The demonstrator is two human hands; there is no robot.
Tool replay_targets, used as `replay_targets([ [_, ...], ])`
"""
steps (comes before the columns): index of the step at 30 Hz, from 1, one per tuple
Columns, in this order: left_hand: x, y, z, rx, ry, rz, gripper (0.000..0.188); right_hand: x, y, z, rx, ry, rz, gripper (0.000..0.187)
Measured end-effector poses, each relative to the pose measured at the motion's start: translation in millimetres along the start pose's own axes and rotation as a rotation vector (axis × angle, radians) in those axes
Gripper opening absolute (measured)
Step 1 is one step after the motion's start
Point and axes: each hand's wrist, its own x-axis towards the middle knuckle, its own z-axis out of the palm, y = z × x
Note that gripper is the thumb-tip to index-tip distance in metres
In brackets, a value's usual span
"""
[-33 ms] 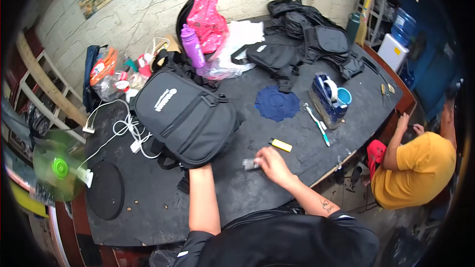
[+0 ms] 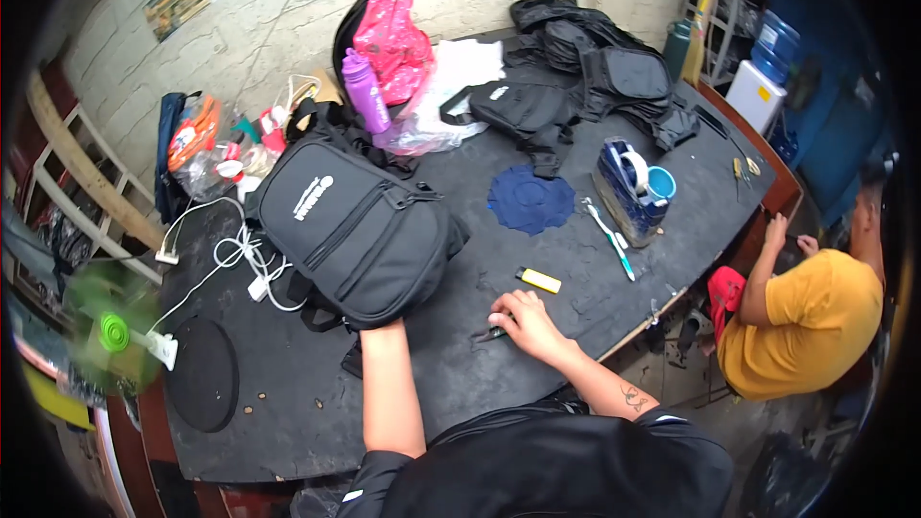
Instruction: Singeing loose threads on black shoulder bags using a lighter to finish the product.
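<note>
A black backpack (image 2: 360, 230) with a zipped front pocket and pale printing lies tilted on the dark table. My left forearm (image 2: 391, 388) runs up to its lower edge, and the hand beyond the wrist is hidden beneath or inside it. To the right, my right hand (image 2: 530, 324) rests low over the tabletop with curled fingers. Under those fingers is a small dark tool (image 2: 492, 334) with a green part, its exact kind unclear. Just above this hand lies a yellow lighter-shaped object (image 2: 539, 280).
Beyond lie a round blue cloth (image 2: 531, 200), a toothbrush (image 2: 611, 240), a tape dispenser (image 2: 628, 197) and black bags (image 2: 624, 77). Purple bottle (image 2: 366, 93), white cables (image 2: 247, 254), black disc (image 2: 201, 374) and green fan (image 2: 114, 333) are leftward. A person in yellow (image 2: 811, 321) sits right.
The small tool under my right hand has turned and now sits closer beneath the fingers. The whole view has shifted slightly. My left arm stays at the backpack.
</note>
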Motion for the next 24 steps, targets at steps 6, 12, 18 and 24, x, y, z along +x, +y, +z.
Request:
replay_targets([
  [6, -12.3, 3.1, 19.0, 0.61, 0.53, 0.038, 0.061, 6.1, 96.9, -70.6, -0.887, 0.481, 0.469, 0.025],
  [12, -3.2, -5.8, 53.6, 0.362, 0.813, 0.12, 0.06, -13.6, 135.1, -93.5, -0.871, 0.362, 0.522, 0.027],
  [18, -22.1, 20.9, 13.8, 0.061, 0.692, 0.118, 0.06, 37.5, 70.7, -188.9, -0.701, 0.797, 0.459, 0.022],
  [24, -17.5, 10.7, 4.6, -0.012, 0.657, 0.051, 0.06, 87.6, 149.2, -272.9, -1.081, 0.24, 0.812, 0.019],
])
